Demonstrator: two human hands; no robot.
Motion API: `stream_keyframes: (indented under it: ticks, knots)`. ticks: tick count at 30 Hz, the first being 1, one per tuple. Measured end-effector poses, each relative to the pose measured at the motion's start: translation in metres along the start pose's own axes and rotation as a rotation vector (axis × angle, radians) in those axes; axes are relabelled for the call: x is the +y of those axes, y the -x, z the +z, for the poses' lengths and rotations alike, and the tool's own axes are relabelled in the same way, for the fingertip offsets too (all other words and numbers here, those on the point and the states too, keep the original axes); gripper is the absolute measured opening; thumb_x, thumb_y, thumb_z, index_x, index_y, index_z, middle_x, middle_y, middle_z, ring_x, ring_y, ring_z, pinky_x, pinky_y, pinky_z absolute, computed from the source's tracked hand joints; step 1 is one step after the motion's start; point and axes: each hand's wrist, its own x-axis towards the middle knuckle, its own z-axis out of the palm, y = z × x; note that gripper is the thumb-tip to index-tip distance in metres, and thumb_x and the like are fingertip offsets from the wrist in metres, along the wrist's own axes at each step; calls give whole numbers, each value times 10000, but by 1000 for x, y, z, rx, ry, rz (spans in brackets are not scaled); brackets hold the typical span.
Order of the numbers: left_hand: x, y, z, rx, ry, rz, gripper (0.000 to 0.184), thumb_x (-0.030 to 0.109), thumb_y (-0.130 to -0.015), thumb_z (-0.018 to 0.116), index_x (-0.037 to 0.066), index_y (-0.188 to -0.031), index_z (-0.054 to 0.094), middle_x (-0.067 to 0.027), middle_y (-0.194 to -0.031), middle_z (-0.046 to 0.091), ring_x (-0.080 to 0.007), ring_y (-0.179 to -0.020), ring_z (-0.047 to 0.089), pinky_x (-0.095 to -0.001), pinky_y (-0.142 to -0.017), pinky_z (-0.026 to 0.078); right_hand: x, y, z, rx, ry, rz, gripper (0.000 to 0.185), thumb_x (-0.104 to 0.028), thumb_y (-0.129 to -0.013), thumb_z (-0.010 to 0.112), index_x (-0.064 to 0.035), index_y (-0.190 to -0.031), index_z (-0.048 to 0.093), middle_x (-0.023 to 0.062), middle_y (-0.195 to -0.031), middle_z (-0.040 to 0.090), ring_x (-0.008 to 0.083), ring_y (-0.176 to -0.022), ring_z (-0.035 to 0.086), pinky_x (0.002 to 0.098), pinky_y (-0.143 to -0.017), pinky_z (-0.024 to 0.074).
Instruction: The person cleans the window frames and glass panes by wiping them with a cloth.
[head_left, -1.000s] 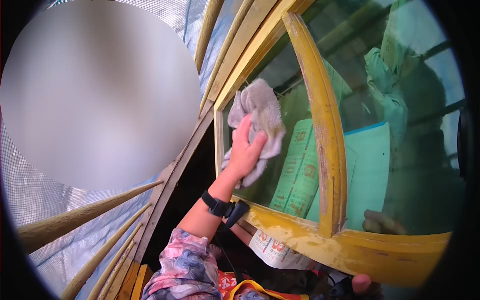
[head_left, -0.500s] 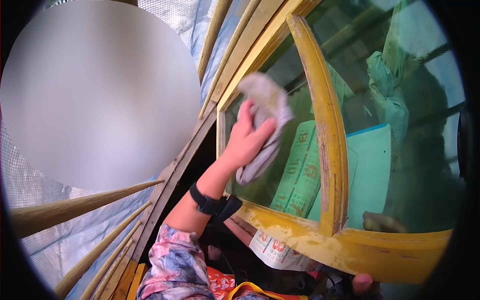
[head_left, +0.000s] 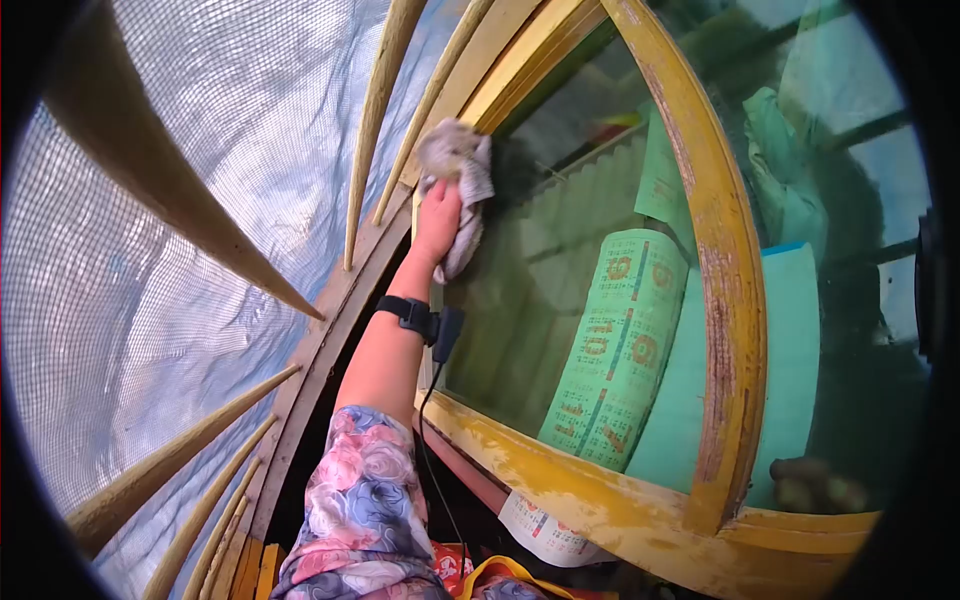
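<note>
My left hand (head_left: 438, 222) grips a crumpled greyish cloth (head_left: 458, 158), its fingers closed around it. It presses the cloth at the left edge of a window (head_left: 728, 300) with a worn yellow wooden frame, where glass meets wood. Through the pane, near the lower right corner, show the fingertips of my right hand (head_left: 820, 487), dim and greenish, curled behind the bottom rail; its thumb is out of sight. A black band with a small box (head_left: 412, 314) sits on my left wrist, a thin cable hanging from it.
Behind the glass lie a printed calendar sheet (head_left: 620, 350) and a plain sheet (head_left: 785, 360), both tinted green. A patterned paper (head_left: 548, 530) pokes out below the frame. At left, wooden poles (head_left: 180, 180) stand against white mesh sheeting (head_left: 270, 120).
My left hand and the cloth have moved left and up, from the pane onto its left edge. The view has shifted, and my right thumb at the bottom rail no longer shows.
</note>
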Motion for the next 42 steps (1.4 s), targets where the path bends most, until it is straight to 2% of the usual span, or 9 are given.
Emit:
stream_keyframes:
  ticks: [3, 9, 10, 21, 27, 33, 35, 38, 42]
  knots:
    - [-32, 18, -18, 24, -292, -352, 441, 342, -875, 301, 9, -1072, 512, -263, -962, 562, -395, -924, 523, -411, -856, 375, 10, -7, 15, 139, -45, -88, 836, -504, -697, 636, 77, -1205, 315, 272, -1134, 447, 318, -1077, 458, 413, -912, 371]
    - [-96, 6, -30, -75, -692, -277, 372, 276, -866, 322, 28, -1052, 529, -239, -975, 559, -413, -925, 494, -466, -827, 389, 23, -17, 18, 130, -30, -126, 819, -500, -713, 623, 72, -1209, 311, 267, -1133, 452, 306, -1067, 466, 402, -903, 381]
    - [-115, 10, -27, 77, -719, -7, 363, 266, -864, 334, 10, -984, 562, -241, -927, 569, -403, -912, 502, -457, -823, 398, 22, -18, 18, 120, -25, -133, 816, -499, -715, 621, 71, -1209, 310, 266, -1132, 452, 304, -1066, 467, 400, -902, 382]
    - [-65, 135, -63, -453, -816, -343, 338, 220, -839, 388, -42, -758, 586, -287, -759, 565, -407, -793, 548, -468, -754, 445, 18, -15, -10, -159, 186, -405, 785, -490, -743, 598, 61, -1216, 303, 256, -1129, 460, 282, -1049, 481, 380, -885, 399]
    - [-38, 194, -80, -584, -724, -567, 339, 233, -846, 365, -8, -901, 598, -245, -898, 579, -387, -878, 547, -435, -811, 426, 36, 11, 46, 600, 200, -114, 891, -670, -709, 467, 85, -1159, 320, 197, -1017, 530, 273, -976, 514, 323, -863, 399]
    - [-26, 223, -133, -910, -855, -748, 332, 339, -839, 477, 111, -1051, 592, -60, -1006, 615, -188, -877, 593, -293, -779, 451, 48, -2, 64, 802, -107, -251, 1018, -729, -610, 530, 102, -1148, 292, 230, -984, 531, 272, -920, 534, 309, -833, 413]
    - [-13, 259, -141, -342, 364, -1229, 302, 325, -846, 487, 78, -960, 619, -67, -936, 623, -206, -843, 586, -328, -765, 463, 41, -3, 68, 860, -54, -234, 1042, -734, -582, 555, 101, -1146, 291, 245, -977, 528, 273, -903, 538, 307, -821, 418]
    - [1, 255, -127, -54, 705, -1149, 355, 358, -869, 454, 78, -1047, 580, -35, -903, 615, -151, -827, 593, -301, -751, 477, 35, -3, 69, 858, -29, -187, 1030, -715, -592, 570, 102, -1152, 289, 245, -959, 527, 274, -869, 539, 319, -793, 427]
    - [27, 211, -95, -335, 321, -803, 670, 447, -815, 505, 26, -1285, 279, -107, -1195, 448, -202, -1073, 462, -313, -922, 359, 27, -6, 68, 778, -148, -142, 1053, -695, -567, 614, 97, -1173, 277, 229, -934, 521, 265, -855, 530, 329, -778, 428]
